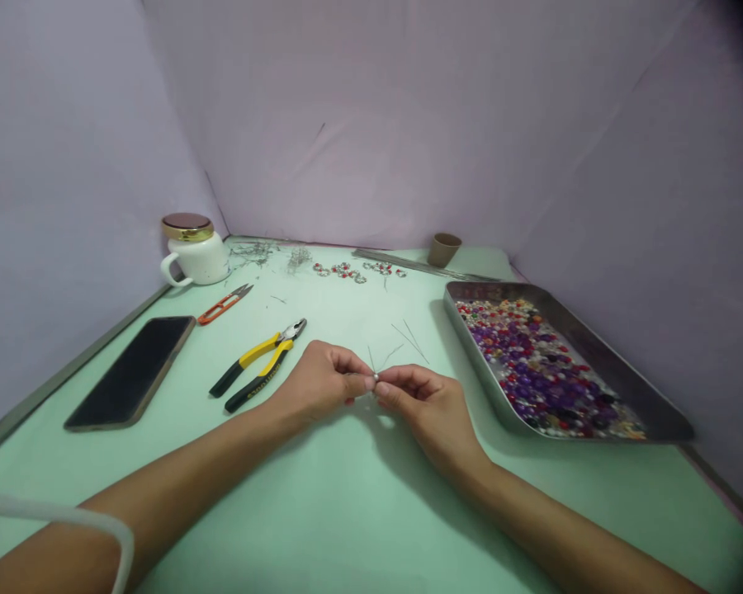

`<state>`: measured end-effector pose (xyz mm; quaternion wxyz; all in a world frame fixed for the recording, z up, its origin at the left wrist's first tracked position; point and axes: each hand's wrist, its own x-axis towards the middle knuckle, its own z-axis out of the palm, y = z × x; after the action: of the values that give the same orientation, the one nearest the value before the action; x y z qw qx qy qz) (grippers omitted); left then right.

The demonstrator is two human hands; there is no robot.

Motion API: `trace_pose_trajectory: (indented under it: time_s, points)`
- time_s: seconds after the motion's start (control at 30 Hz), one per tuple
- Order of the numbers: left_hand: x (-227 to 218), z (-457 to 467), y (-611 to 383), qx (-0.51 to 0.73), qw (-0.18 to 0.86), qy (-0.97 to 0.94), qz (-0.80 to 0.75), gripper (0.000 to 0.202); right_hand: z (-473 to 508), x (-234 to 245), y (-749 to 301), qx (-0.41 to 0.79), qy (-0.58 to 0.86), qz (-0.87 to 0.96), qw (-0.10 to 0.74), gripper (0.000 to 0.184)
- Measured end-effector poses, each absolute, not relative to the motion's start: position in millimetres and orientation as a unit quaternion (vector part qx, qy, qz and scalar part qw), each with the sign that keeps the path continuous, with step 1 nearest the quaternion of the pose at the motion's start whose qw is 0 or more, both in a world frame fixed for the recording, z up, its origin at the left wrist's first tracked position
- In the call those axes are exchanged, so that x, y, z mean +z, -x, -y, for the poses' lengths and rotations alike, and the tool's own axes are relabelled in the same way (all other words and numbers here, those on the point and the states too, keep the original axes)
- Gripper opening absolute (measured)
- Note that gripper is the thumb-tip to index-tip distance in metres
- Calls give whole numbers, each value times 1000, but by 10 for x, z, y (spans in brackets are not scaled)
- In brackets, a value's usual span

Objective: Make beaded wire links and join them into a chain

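Near the middle of the table, my left hand [325,381] and my right hand [432,406] meet fingertip to fingertip. Between them is a small silvery bead [376,377], pinched by the thumb and index finger of each hand. Thin wire ends [386,358] stick up from the bead, away from me. Red spots show under the left fingers, too small to make out. Just beyond the hands lie loose cut wires [412,340]. Combination pliers [260,365] with yellow and black handles rest left of my left hand, jaws parted.
On the right stands a metal tray [489,363] of mixed beads. Left are a phone [133,371], orange thread snips [224,304] and a lidded white mug [201,257]. Along the back lie wire scraps [257,252], beaded pieces [345,271], long wires [409,263] and a brown cup [444,249].
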<state>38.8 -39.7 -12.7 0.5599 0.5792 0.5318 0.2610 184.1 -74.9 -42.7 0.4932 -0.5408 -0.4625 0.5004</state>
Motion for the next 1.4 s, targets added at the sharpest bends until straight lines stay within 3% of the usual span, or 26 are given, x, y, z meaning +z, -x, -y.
trace_pose_trajectory:
  time_s: [0.73,1.4]
  points:
    - [-51,433,-391,192,527,-647,-517,9,701,-492,-1915,658,469,379,451,16]
    - [-158,452,-350,222,564,-625,-492,8,702,-436,-1909,677,459,394,420,4]
